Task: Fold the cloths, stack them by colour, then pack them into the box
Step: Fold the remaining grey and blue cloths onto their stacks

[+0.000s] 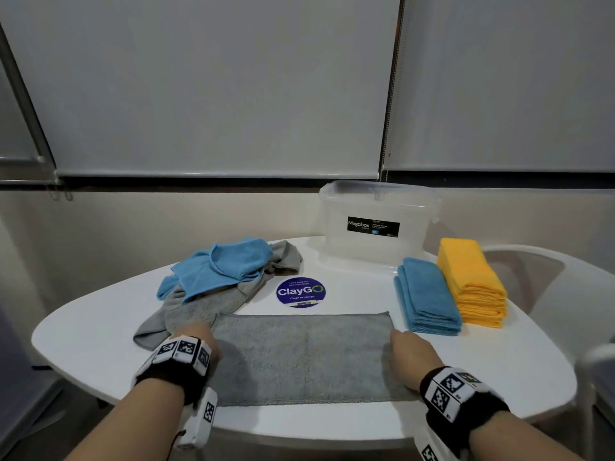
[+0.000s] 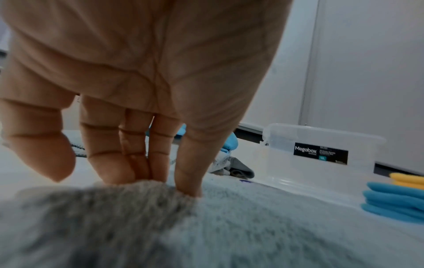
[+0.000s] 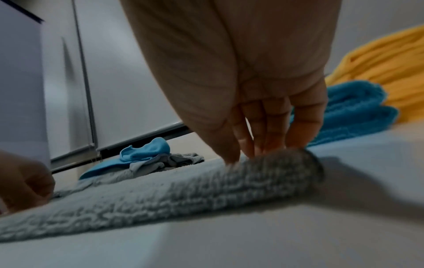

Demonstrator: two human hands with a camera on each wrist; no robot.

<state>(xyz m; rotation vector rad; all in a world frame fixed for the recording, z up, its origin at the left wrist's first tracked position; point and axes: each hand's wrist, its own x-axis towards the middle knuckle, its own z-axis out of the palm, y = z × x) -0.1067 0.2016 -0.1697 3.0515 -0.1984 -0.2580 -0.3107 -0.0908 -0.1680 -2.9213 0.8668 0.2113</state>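
A grey cloth [image 1: 303, 357], folded to a long rectangle, lies flat on the white table [image 1: 83, 331] in front of me. My left hand [image 1: 209, 344] is at its left end; in the left wrist view the left hand [image 2: 165, 179] pinches a raised edge of the grey cloth [image 2: 252, 226] between thumb and fingertips. My right hand [image 1: 397, 341] is at the right end; the right wrist view shows this hand [image 3: 247, 156] pinching the lifted edge of the grey cloth [image 3: 183, 195]. A clear lidded box [image 1: 376, 224] stands at the back.
Loose blue and grey cloths [image 1: 226, 271] are heaped at the back left. A folded blue stack [image 1: 426, 294] and a folded yellow stack [image 1: 472, 281] sit right of the grey cloth. A round ClayGo sticker [image 1: 300, 292] marks the table's middle. A white chair [image 1: 549, 294] stands at the right.
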